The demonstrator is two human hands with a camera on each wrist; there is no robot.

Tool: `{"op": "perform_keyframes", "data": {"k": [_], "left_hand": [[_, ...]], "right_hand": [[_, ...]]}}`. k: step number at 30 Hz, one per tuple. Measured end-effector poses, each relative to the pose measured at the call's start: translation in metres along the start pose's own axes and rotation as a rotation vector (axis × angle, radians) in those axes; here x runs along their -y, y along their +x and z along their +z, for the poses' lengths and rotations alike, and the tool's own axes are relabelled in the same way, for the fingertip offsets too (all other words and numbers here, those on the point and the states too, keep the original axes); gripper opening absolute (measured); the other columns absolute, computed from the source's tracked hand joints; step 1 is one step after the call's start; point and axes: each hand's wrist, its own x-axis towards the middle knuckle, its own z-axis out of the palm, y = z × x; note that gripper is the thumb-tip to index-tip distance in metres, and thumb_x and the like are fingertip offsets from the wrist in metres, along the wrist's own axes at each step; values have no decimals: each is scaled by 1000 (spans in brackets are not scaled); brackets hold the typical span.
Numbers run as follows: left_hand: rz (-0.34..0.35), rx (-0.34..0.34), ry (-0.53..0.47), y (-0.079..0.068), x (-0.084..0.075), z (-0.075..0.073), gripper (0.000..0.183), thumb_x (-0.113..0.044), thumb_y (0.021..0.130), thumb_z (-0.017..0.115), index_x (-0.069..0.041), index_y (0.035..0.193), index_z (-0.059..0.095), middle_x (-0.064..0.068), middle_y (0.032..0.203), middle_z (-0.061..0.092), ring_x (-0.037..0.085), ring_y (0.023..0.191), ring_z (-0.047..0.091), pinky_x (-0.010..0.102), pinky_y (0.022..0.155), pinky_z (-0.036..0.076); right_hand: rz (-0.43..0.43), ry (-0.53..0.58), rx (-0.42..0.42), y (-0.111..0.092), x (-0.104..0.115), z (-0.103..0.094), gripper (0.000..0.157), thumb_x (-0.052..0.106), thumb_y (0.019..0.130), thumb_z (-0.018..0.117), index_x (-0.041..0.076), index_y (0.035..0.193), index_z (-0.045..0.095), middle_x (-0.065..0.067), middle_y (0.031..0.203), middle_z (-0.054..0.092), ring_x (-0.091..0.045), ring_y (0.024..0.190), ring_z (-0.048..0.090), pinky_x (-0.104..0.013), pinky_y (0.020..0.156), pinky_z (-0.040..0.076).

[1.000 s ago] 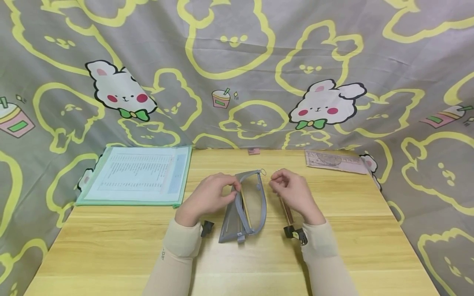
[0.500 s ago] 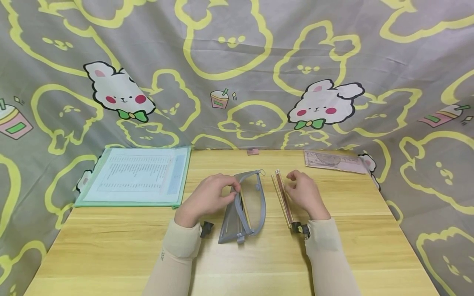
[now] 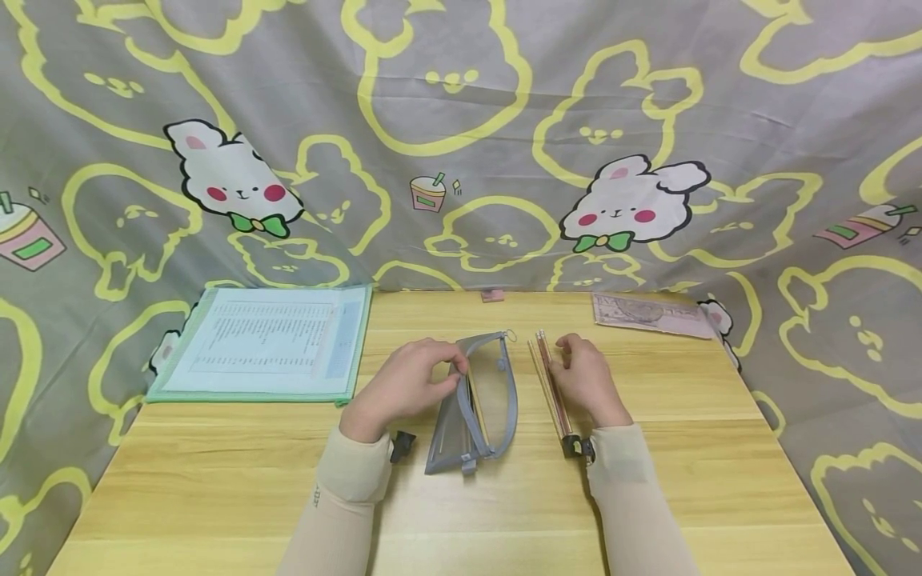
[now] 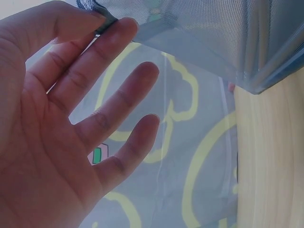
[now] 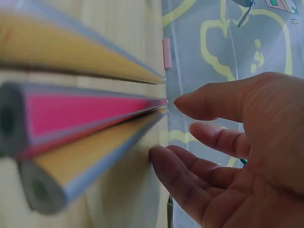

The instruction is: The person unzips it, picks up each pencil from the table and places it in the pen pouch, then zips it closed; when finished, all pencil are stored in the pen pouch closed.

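And the left hand [image 3: 405, 386] has the pouch's edge pinched between thumb and fingers, outer fingers splayed, the pouch [image 3: 450, 428] gaping on the table [image 3: 461, 520] with a slim yellow stick [image 3: 479, 404] showing inside! Over at the right hand [image 3: 587, 380], thumb and fingertips parted around nothing, just beside the pencils [image 3: 554, 388], which lie between it and the pouch, while a green-edged folder [image 3: 266, 340] rests farther back on the left
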Motion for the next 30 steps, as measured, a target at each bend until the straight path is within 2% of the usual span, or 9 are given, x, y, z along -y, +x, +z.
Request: {"op": "perform_keyframes", "data": {"k": [7,12,17,20,23,27,30], "left_hand": [[1,-1,1,-1,0,-1,12,-10,96,72,-21,100,74,-7,105,77,24,105,73,43,94,57],[-1,-1,4,0,-1,-1,12,-10,96,72,-22,101,74,-8,106,77,22,106,73,42,95,57],[2,0,9,0,-1,-2,12,-11,96,72,-22,101,74,-7,106,77,20,105,73,42,95,57],[6,-1,0,0,-2,-2,12,-10,96,72,-21,101,74,-7,106,77,23,106,73,42,95,57],[5,-3,-6,-1,-2,-3,12,-10,96,72,-21,101,74,-6,106,77,24,107,73,43,96,57],[4,-2,-4,-1,-1,-2,13,-10,96,72,-22,101,74,-6,106,77,24,107,73,43,96,57],[4,-4,-3,-1,-1,-2,13,-10,96,72,-22,101,74,-6,107,77,24,107,73,43,96,57]], "right_hand": [[-18,-16,11,2,-1,5,41,13,101,67,-3,137,56,-25,123,68,-36,104,70,-53,93,58],[-14,-47,9,2,1,5,39,7,97,68,-2,133,58,-15,107,68,-30,92,66,-49,86,56],[-8,-99,-10,0,1,4,27,7,92,72,1,117,62,-7,88,65,-27,78,61,-47,80,53],[12,-124,-19,-1,1,3,22,11,89,74,3,106,64,-6,83,64,-27,76,61,-46,77,52],[39,-99,-24,-1,0,1,24,15,88,75,3,106,66,-7,86,67,-28,79,63,-47,77,54],[65,6,-64,-1,-1,-5,31,13,88,73,0,115,68,-13,98,74,-30,88,70,-48,83,57],[67,106,-107,-1,2,-12,33,11,89,70,-1,119,69,-16,104,76,-28,89,72,-41,81,58]]}}
